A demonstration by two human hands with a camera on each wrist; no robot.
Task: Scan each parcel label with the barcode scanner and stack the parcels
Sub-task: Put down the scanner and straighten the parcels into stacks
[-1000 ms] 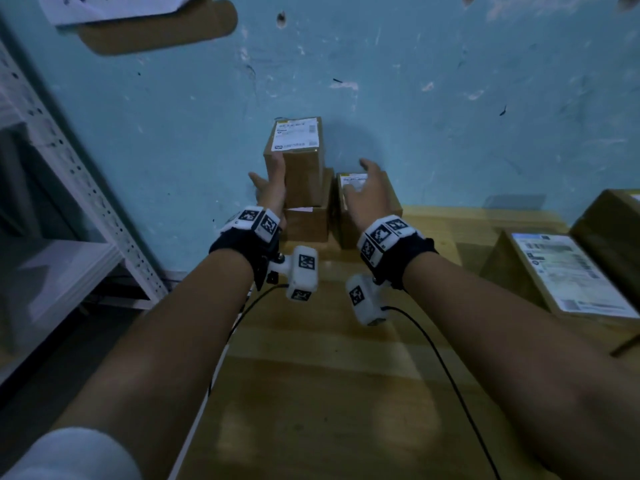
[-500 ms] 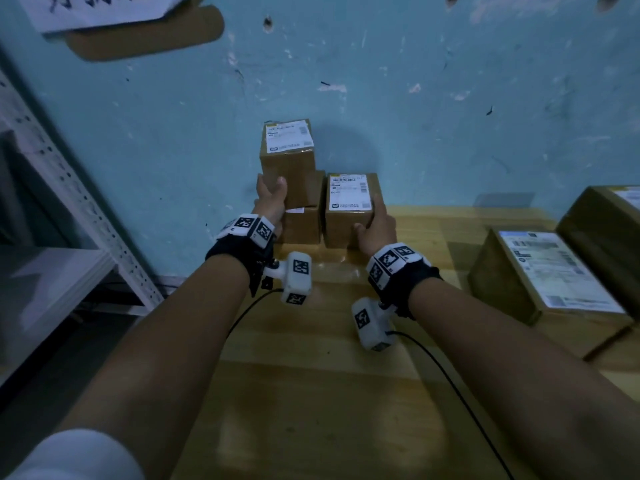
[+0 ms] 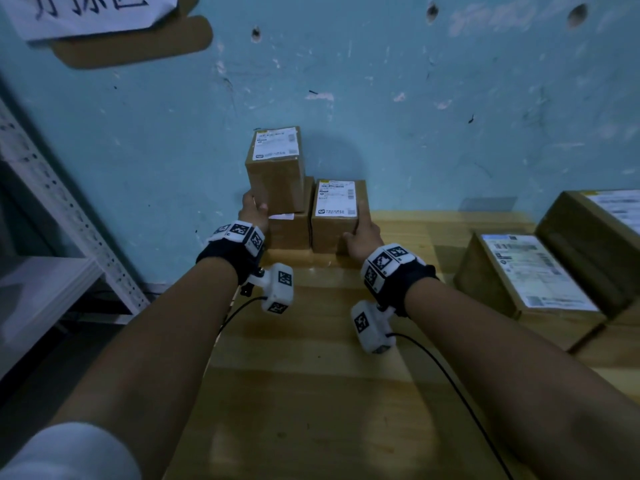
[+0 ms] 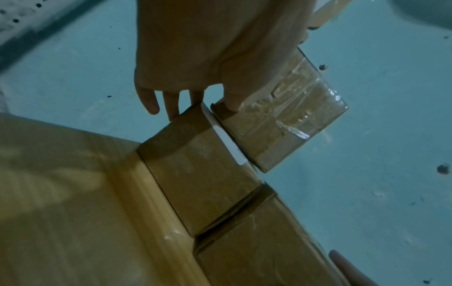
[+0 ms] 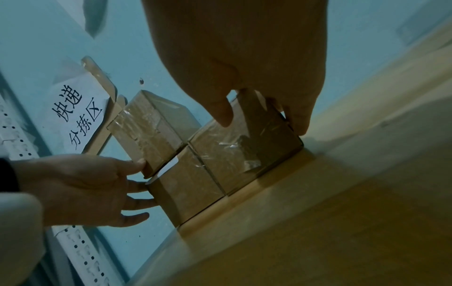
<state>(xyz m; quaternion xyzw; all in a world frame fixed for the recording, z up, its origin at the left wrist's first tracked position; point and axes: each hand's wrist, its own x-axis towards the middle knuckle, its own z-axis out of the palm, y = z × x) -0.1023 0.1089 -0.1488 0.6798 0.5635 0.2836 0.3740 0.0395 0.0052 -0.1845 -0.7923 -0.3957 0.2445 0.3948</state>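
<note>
Cardboard stack: three small parcels stand at the far edge of the wooden table [image 3: 311, 393], against the blue wall [image 3: 450, 133].
Upper parcel [image 3: 277, 181]: sits on the lower left parcel [image 3: 289, 233], label up, overhanging a little to the left.
Right parcel [image 3: 337, 216]: stands on the table just right of the lower one, touching it, label up.
Left hand [image 3: 254, 211]: thumb on the upper parcel's near face, straight fingers reaching along the left sides of both stacked boxes; a loose steadying touch, not a clamp.
Right hand [image 3: 362, 233]: thumb on the right parcel's near face, fingers round its right side, a light hold.
Scanner: not in view.
Waiting parcels: two larger labelled boxes [image 3: 530, 271] at the right, well apart.
Doing it well: I'd judge this is squaring up; press inward evenly from both sides, nudge the upper box right until flush, then let go gently so nothing tips.
</note>
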